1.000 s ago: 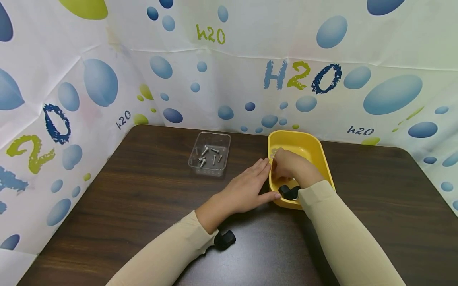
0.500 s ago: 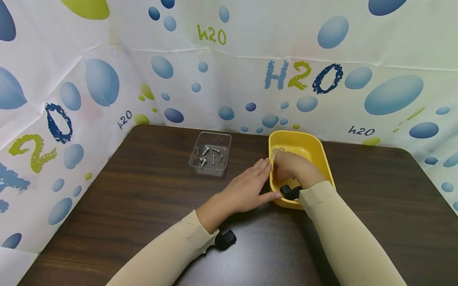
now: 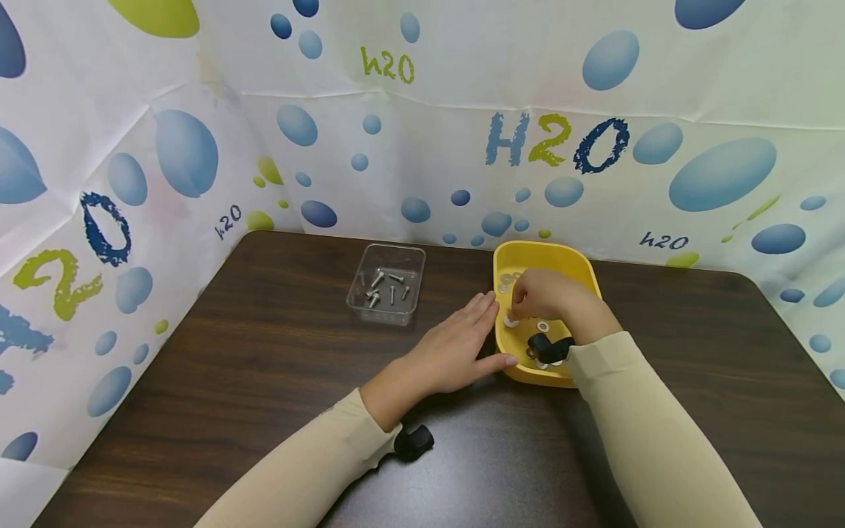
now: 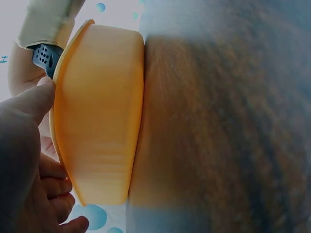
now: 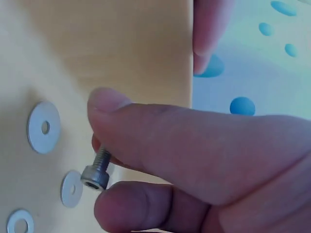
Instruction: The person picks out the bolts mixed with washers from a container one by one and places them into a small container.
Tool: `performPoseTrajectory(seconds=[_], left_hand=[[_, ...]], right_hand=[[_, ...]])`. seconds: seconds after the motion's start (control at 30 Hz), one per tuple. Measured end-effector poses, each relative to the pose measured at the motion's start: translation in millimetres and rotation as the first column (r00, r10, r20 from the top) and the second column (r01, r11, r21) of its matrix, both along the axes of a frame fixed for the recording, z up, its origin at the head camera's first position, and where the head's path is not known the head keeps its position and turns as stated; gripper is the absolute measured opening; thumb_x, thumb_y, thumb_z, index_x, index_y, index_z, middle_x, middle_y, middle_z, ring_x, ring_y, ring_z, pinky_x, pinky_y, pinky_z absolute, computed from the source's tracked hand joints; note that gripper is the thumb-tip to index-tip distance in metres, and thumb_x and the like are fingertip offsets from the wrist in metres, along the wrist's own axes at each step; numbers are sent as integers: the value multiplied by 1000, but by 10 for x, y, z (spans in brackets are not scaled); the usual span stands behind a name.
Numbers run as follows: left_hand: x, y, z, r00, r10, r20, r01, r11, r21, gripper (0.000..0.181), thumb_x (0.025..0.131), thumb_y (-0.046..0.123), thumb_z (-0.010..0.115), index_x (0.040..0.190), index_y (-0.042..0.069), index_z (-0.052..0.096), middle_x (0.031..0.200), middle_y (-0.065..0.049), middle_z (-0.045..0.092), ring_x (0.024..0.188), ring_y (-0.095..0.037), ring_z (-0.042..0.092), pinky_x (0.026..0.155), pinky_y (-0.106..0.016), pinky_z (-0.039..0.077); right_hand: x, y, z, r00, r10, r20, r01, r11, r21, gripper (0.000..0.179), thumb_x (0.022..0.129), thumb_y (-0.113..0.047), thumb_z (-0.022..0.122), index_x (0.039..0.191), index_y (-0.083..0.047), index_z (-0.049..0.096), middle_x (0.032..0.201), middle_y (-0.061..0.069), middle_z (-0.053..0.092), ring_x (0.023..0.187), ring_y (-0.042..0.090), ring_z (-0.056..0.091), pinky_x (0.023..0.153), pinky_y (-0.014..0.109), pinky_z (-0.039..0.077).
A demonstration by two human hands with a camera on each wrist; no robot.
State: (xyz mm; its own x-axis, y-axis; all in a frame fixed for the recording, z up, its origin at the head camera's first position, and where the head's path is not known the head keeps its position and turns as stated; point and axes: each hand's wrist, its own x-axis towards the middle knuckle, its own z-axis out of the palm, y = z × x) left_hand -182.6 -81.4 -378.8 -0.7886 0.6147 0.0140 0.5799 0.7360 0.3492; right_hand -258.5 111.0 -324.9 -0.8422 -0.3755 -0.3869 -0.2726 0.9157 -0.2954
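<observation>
In the right wrist view, my right hand (image 3: 551,297) pinches a small socket-head bolt (image 5: 96,174) between thumb and finger, its head pointing outward. The hand is inside the yellow tub (image 3: 544,253), just over its floor near the left wall. Washers lie there: a large washer (image 5: 43,127) and a smaller washer (image 5: 71,188), with several more around the wrist. My left hand (image 3: 452,348) lies along the tub's left side with fingers extended. In the left wrist view, its thumb and fingertips touch the rim of the tub wall (image 4: 99,107).
A clear plastic box (image 3: 411,264) left of the tub holds several bolts (image 3: 376,279). Both stand near the back of the dark wooden table (image 3: 264,352). A patterned curtain (image 3: 436,169) hangs right behind. Black wrist cameras (image 3: 414,443) sit at the cuffs.
My right hand has lifted off the tub's floor and shifted slightly right, uncovering several washers, with the bolt now between its fingers. My left hand stays in place.
</observation>
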Motion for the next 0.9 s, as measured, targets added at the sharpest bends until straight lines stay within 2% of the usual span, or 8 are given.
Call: performPoseTrajectory(seconds=[0.27, 0.43, 0.7, 0.9], left_hand=[[-7, -11, -14, 1000, -2, -16, 2, 1000, 8, 94, 94, 71, 38, 158, 7, 13, 166, -9, 9, 153, -21, 8, 121, -39, 22], [-15, -9, -27, 1000, -10, -28, 11, 1000, 15, 94, 94, 70, 38, 158, 6, 14, 166, -10, 10, 153, -23, 10, 121, -39, 22], [-14, -14, -26, 999, -15, -29, 15, 1000, 14, 94, 94, 70, 38, 158, 6, 13, 166, -9, 8, 153, -22, 8, 122, -40, 22], [-11, -27, -31, 1000, -13, -21, 14, 1000, 22, 93, 94, 70, 37, 158, 7, 13, 166, -9, 9, 153, -22, 8, 122, -39, 21]], right_hand=[[19, 77, 27, 999, -19, 30, 21, 997, -70, 16, 96, -21, 64, 95, -5, 64, 76, 10, 62, 65, 19, 55, 60, 26, 46], [10, 93, 16, 998, -58, 34, 61, 994, -91, 17, 97, -20, 63, 96, -4, 61, 78, 11, 64, 69, 24, 59, 60, 26, 48], [4, 101, 12, 997, -73, -36, 68, 992, -108, 12, 94, -18, 67, 94, -6, 64, 86, 11, 67, 74, 22, 61, 68, 30, 53], [-2, 95, 6, 989, -99, -112, 84, 988, -130, 11, 91, -19, 70, 90, -8, 69, 83, 7, 65, 77, 23, 57, 69, 30, 49]])
